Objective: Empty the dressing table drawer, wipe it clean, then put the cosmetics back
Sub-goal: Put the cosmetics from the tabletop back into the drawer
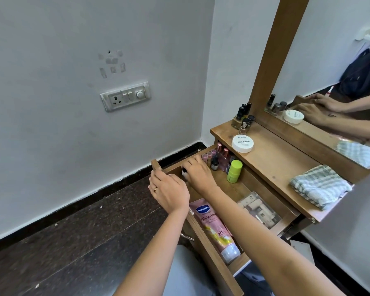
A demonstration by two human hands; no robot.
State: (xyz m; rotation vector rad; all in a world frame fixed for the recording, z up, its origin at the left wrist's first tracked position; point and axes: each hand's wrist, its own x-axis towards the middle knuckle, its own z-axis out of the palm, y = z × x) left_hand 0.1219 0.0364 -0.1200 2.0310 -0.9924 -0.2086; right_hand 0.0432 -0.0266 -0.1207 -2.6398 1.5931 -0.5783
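Observation:
The wooden drawer (263, 189) of the dressing table is pulled out. My left hand (169, 192) grips its front panel near the far corner. My right hand (198, 173) reaches into the drawer's far end and curls round a small dark-capped bottle (184, 171), mostly hidden under the fingers. Inside lie a pink Vaseline tube (216, 228), a lime green stick (234, 171), several small pink bottles (221, 155) and a clear pouch of beige tubes (260, 209).
On the tabletop (276, 159) stand several nail polish bottles (242, 117), a white nail polish remover jar (242, 143) and a folded checked cloth (319, 185). A mirror (329, 71) rises behind. A wall with a switchboard (125, 96) is to the left, with dark floor below.

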